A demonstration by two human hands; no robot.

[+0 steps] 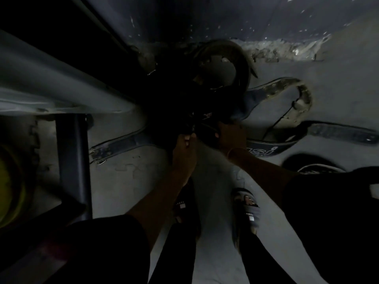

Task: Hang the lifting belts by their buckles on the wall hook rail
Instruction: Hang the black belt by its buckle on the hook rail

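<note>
A dark heap of lifting belts [205,93] lies on the grey floor by the wall. A curled leather belt [231,58] tops the heap, and a worn belt [287,89] loops off to the right. A flat belt [121,144] with a metal buckle end stretches left. A black belt with white lettering [268,149] lies on the right. My left hand [184,148] pinches something dark at the heap's near edge. My right hand [229,134] grips the dark belt there. The scene is very dim, and no hook rail shows.
A pale bench pad [51,85] on a dark steel frame [71,160] fills the left. A yellow round object [10,185] sits at the far left. My feet in slides [246,208] stand on the floor below. A shoe [320,169] lies at the right.
</note>
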